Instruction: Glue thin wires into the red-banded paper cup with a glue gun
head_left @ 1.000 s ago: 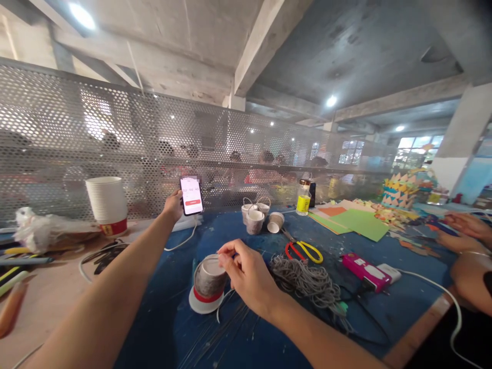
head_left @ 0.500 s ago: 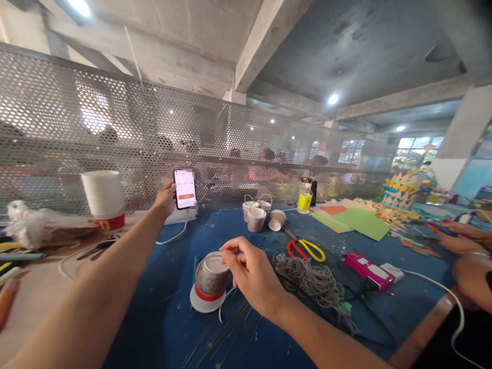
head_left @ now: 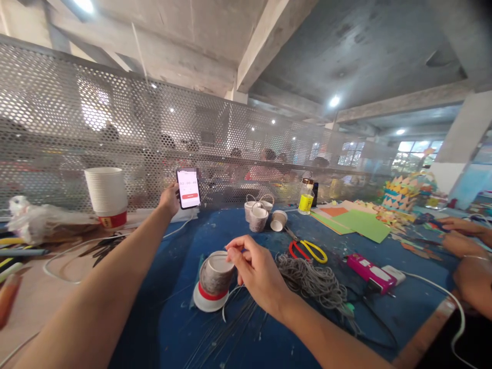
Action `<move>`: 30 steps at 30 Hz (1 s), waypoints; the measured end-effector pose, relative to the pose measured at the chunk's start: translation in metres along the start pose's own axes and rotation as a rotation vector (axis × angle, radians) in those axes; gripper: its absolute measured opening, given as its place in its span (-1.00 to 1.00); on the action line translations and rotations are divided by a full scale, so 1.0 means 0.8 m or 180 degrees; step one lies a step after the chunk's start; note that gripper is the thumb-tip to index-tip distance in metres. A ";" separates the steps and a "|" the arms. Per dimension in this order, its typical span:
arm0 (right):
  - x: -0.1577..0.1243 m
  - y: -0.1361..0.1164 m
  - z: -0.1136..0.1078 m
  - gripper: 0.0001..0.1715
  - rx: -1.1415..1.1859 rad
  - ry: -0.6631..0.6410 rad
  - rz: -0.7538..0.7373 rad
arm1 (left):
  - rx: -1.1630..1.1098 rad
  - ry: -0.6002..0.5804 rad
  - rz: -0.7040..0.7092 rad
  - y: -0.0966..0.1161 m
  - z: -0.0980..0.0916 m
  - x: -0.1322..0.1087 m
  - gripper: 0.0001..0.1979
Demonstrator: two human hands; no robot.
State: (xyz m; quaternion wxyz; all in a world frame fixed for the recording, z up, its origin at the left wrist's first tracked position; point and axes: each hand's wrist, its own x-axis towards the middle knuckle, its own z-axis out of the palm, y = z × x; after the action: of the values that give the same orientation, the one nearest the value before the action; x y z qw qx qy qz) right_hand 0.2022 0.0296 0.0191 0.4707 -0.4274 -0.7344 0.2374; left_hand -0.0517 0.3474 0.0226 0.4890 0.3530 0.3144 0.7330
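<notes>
My left hand (head_left: 170,200) is wrapped around the edge of a phone (head_left: 188,189), held upright with its screen lit. A paper cup (head_left: 214,279) stands upside down on the blue table, wound with grey cord above a red band and a white brim. At the upper edge of that cup, my right hand (head_left: 251,266) has its thumb and index finger pinched together. Whatever sits between those fingertips is too small to make out. A heap of grey cord (head_left: 313,282) lies right of this hand, and thin dark wires (head_left: 230,333) spread below it.
Several small grey cups (head_left: 258,219) stand farther back. Scissors (head_left: 307,251) with red and yellow handles, a magenta box (head_left: 371,272) and a bottle (head_left: 305,199) are to the right. Stacked paper cups (head_left: 106,192) stand left. Another person's hands (head_left: 461,236) are at far right.
The view has shifted slightly, so most things appear a little farther right. Both hands keep the same grip and place; the other person's hands at far right have moved a little.
</notes>
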 end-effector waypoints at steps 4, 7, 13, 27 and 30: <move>0.000 0.000 -0.001 -0.70 -0.0002 0.0012 0.0003 | -0.0045 0.0071 -0.0014 -0.002 0.000 0.002 -0.90; 0.000 0.000 -0.002 -0.70 0.0010 0.0021 0.0001 | 0.0029 0.0128 -0.0097 -0.002 0.001 0.002 -0.83; 0.001 -0.002 -0.003 -0.71 -0.0020 0.0045 0.0000 | 0.0257 0.0283 -0.0177 0.004 0.006 -0.001 -0.77; 0.001 0.000 -0.005 -0.73 0.0004 0.0064 -0.0025 | 0.0500 0.0470 -0.0223 0.011 0.011 -0.012 -0.75; 0.001 0.002 -0.004 -0.72 -0.0036 0.0086 -0.0033 | 0.0536 0.0481 -0.0225 0.011 0.010 -0.011 -0.76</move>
State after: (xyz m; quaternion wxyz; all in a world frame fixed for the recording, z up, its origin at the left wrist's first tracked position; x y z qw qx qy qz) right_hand 0.2055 0.0313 0.0197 0.4794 -0.4295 -0.7315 0.2250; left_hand -0.0470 0.3370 0.0321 0.4580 0.3253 0.4231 0.7108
